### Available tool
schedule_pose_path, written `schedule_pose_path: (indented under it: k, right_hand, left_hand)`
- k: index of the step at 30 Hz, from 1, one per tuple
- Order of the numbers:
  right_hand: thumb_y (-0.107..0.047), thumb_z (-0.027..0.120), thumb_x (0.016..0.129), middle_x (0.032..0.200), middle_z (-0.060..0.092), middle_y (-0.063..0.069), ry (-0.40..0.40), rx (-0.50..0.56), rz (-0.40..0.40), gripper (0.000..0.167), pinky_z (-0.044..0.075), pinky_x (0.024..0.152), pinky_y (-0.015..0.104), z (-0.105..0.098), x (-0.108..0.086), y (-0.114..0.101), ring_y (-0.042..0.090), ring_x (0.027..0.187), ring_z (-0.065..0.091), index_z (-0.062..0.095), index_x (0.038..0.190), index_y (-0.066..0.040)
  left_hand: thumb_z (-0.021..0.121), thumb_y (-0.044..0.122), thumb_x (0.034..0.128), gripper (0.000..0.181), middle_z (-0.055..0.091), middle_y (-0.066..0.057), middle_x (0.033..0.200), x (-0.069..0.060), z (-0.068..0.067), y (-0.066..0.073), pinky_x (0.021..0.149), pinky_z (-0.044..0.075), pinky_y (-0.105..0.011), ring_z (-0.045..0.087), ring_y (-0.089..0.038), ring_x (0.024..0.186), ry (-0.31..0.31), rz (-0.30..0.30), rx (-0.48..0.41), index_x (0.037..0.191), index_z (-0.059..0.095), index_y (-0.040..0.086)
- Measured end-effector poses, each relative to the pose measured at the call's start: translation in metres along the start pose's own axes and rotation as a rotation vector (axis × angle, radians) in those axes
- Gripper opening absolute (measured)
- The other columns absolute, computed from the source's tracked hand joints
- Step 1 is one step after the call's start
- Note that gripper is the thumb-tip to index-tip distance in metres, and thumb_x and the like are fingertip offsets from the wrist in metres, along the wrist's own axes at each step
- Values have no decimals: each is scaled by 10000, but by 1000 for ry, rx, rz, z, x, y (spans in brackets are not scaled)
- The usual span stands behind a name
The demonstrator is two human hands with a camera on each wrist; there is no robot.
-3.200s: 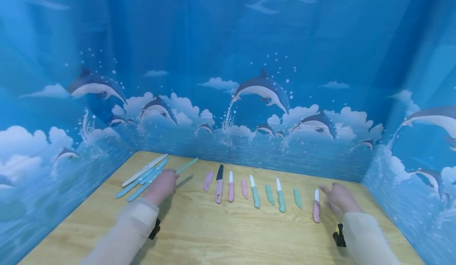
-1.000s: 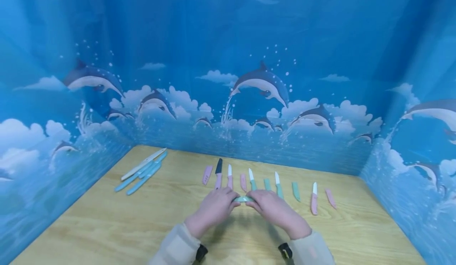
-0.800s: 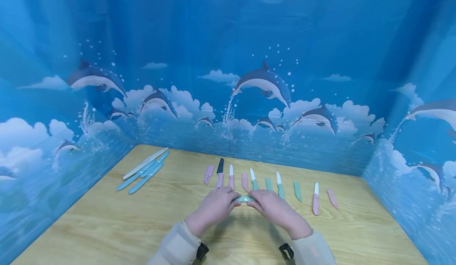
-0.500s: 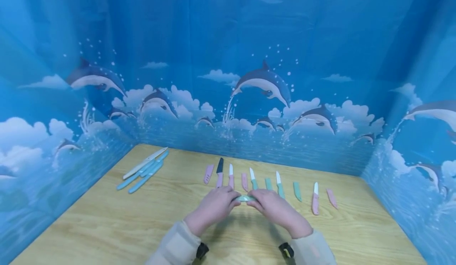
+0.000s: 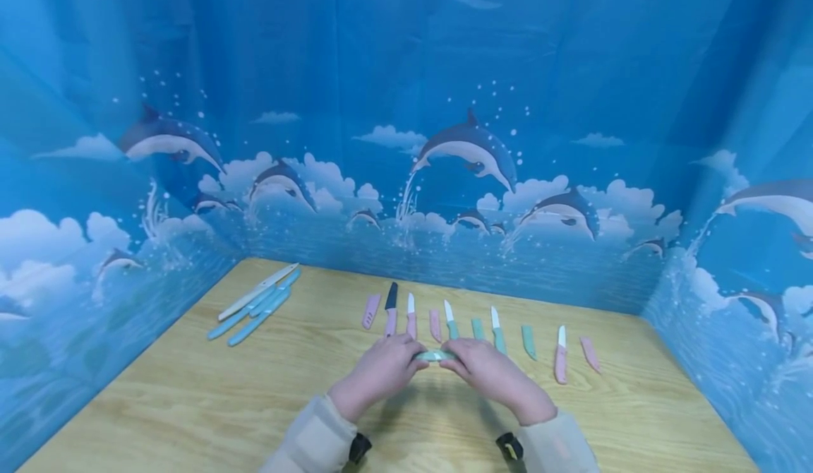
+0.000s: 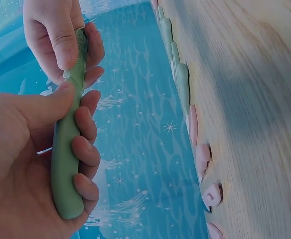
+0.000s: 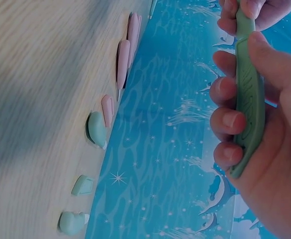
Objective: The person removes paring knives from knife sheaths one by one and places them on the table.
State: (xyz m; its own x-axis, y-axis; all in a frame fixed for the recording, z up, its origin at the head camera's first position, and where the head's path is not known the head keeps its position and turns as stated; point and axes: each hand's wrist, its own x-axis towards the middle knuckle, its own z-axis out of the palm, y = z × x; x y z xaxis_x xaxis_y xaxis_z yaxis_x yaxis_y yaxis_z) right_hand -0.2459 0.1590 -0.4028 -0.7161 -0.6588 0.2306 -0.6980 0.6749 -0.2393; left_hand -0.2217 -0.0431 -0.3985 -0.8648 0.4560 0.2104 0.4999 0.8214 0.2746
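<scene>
Both hands meet above the middle of the table, joined by one light-green knife (image 6: 65, 164). My left hand (image 5: 380, 370) wraps its fingers around the knife's handle. The right hand (image 5: 495, 374) has its fingers curled around a green knife sheath (image 7: 250, 99), its thumb near the end that meets the handle. Sheath and handle lie end to end in one line; hardly any blade shows. Just beyond the hands lie a dark-bladed pink knife (image 5: 392, 300), a small pink knife (image 5: 411, 314) and a green knife (image 5: 449, 318), their handles partly hidden by the hands.
Pink sheaths (image 5: 371, 310) and green sheaths (image 5: 528, 342) alternate with the knives across the wooden table (image 5: 209, 402). A pink knife (image 5: 561, 360) lies at the right. Several blue knives (image 5: 260, 318) and a white one (image 5: 257, 291) are piled left. A dolphin-print curtain (image 5: 406, 141) borders the table.
Since the oldest frame, my left hand has come from the blue pile to the middle with the green knife, and my right hand from the pink sheath at right. Over the last second, both stay still.
</scene>
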Motion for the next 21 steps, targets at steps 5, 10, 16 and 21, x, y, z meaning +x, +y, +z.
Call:
schedule_pose_path:
  k: [5,10,16,21]
  right_hand:
    - [-302,531,993,926,682,-49,-2,7,3,208,552,781,310,0,0,1,110,855,646,645,1042,-135]
    - [-287,549,985,877,660,-75,6,5,-1,175,544,745,290,0,0,2,80,806,625,643,1013,-142]
    - [-255,575,971,865,657,-75,18,1,-7,141,544,741,288,-1,0,1,80,798,622,643,1000,-136]
    - [-258,575,971,851,647,-83,15,19,3,146,537,713,273,-2,-1,1,59,774,605,648,995,-133]
  left_hand:
    - [625,296,932,257,682,-4,995,-1,0,-1,812,540,-313,624,-133,899,-3,-1,-12,1084,696,101]
    - [635,289,925,250,681,-2,982,-1,0,-1,801,540,-307,620,-126,880,5,3,-14,1076,697,100]
    - [642,280,920,243,679,-4,979,0,-1,-1,797,539,-302,620,-126,880,7,10,-15,1073,699,100]
    - [639,283,923,246,676,2,970,0,-1,-1,783,539,-291,615,-115,867,0,10,-17,1075,700,100]
